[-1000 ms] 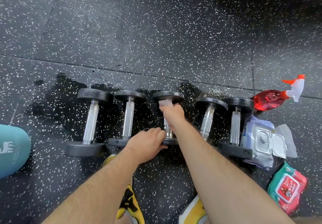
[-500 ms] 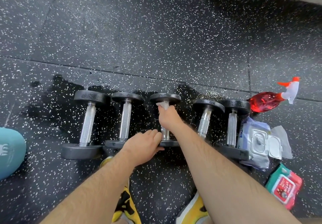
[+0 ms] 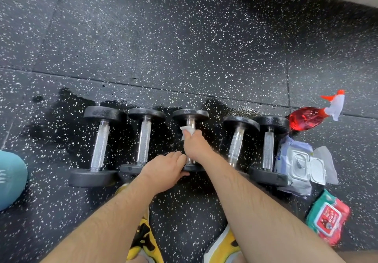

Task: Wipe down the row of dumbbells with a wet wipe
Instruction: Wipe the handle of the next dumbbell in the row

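Pressing left hand (image 3: 165,168), fingers flat, on near head of middle dumbbell (image 3: 190,115), third of five on floor. Right hand (image 3: 197,145) clenched on wet wipe (image 3: 186,130) round handle. Heavy, rigid, likely slick; steady by heads.

Knurled metal handle (image 3: 100,144), speckled rubber floor (image 3: 184,38)
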Available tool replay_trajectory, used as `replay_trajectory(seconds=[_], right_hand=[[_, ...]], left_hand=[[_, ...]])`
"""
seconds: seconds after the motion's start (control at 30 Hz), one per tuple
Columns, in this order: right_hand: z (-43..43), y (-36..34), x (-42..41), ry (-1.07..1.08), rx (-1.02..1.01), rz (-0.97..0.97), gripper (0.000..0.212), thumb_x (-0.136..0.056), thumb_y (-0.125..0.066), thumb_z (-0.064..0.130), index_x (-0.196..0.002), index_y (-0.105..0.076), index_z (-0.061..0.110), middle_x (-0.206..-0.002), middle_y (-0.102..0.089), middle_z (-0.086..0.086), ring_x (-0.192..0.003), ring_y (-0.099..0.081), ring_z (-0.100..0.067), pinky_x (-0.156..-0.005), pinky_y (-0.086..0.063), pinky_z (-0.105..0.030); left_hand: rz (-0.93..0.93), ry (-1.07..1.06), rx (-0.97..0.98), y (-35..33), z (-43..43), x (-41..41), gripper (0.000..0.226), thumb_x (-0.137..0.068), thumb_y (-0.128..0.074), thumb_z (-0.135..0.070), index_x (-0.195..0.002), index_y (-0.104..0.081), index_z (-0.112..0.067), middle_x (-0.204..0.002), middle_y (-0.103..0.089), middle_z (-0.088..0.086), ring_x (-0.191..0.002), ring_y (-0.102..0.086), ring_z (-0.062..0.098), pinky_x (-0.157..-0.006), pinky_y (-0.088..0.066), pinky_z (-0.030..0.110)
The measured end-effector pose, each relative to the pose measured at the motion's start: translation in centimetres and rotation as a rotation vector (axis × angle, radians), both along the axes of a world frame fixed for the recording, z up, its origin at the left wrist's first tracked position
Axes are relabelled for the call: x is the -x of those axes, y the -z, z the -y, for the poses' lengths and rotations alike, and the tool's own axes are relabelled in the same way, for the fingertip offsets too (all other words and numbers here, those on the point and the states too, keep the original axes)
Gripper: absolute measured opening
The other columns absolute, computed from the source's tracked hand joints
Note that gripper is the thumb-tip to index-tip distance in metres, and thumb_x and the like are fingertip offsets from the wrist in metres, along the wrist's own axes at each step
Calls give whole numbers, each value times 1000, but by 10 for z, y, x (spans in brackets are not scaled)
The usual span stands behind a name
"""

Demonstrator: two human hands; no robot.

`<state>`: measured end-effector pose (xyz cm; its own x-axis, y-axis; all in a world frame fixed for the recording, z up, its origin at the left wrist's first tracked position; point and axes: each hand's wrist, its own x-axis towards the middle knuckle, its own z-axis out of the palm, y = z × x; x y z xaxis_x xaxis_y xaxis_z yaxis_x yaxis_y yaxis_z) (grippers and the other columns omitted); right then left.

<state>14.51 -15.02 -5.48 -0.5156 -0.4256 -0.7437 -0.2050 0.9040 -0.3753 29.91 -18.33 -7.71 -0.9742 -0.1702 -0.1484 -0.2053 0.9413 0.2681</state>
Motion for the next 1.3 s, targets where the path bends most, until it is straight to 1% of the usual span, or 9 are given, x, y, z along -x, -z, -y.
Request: replay_trajectory(seconds=[0.17,0.3,0.5,0.63,0.7,0.8,1.0,1.13,1.3], right_hand=[[16,-1,-3,-80,-131,-204,53,-100,-46,44,-136,-39,5,-135,-53,-12,-122,-51,-30,-98,-42,-42],[21,2,-5,-18,-122,-189,55,-96,-54,39,-137,-38,6,-136,-52,-11,-124,-50,-30,-101,-43,-42],[4,15,6,215,60,110,60,-96,-49,48,-132,-44,1,-104,-63,-8,-85,-60,-21,-70,-46,-34],[8,11,12,191,143,91,53,-97,-46,53,-120,-51,5,-92,-62,-5,-70,-55,-15,-58,-40,-31],[15,6,16,84,181,16,47,-102,-35,56,-111,-52,12,-97,-62,-9,-71,-56,-17,-61,-41,-31],[21,3,18,42,167,25,55,-104,-32,54,-127,-49,6,-108,-58,-12,-81,-56,-22,-69,-42,-33],[0,5,10,29,43,123,68,-101,-37,54,-139,-36,-1,-103,-59,-5,-85,-57,-18,-66,-42,-34],[-6,4,7,46,70,136,75,-101,-24,61,-139,-46,1,-105,-63,-3,-90,-60,-15,-78,-46,-35],[0,-4,11,97,83,176,73,-103,-20,59,-142,-44,1,-129,-57,-13,-103,-52,-20,-90,-39,-35]], left_hand=[[-3,-18,-44,1,0,1,45,-97,-36,-53,-111,-54,-14,-102,-59,-1,-84,-60,16,-60,-54,34],[-15,-16,-36,1,1,-1,43,-96,-38,-53,-110,-52,-14,-102,-60,0,-82,-61,17,-57,-53,34],[-30,-2,0,-1,-1,3,41,-97,-40,-53,-105,-53,-15,-95,-58,-1,-79,-58,16,-55,-49,31],[-42,-4,-11,-1,-1,2,38,-97,-46,-52,-104,-53,-15,-94,-57,-2,-78,-58,16,-54,-49,31],[-41,-1,-4,-1,-1,2,38,-97,-46,-52,-102,-51,-15,-92,-56,-2,-75,-57,16,-53,-48,31],[-29,-6,0,-1,0,1,37,-98,-44,-53,-102,-50,-16,-92,-55,-2,-75,-56,16,-53,-49,32],[-25,3,2,-3,0,2,38,-96,-41,-53,-101,-52,-16,-90,-55,-2,-73,-56,16,-52,-49,32],[-40,5,20,-3,0,2,35,-96,-47,-51,-100,-53,-16,-89,-56,-3,-72,-56,14,-50,-46,28],[-43,4,12,-1,0,1,37,-97,-45,-52,-101,-51,-15,-90,-56,-2,-72,-56,15,-51,-48,30]])
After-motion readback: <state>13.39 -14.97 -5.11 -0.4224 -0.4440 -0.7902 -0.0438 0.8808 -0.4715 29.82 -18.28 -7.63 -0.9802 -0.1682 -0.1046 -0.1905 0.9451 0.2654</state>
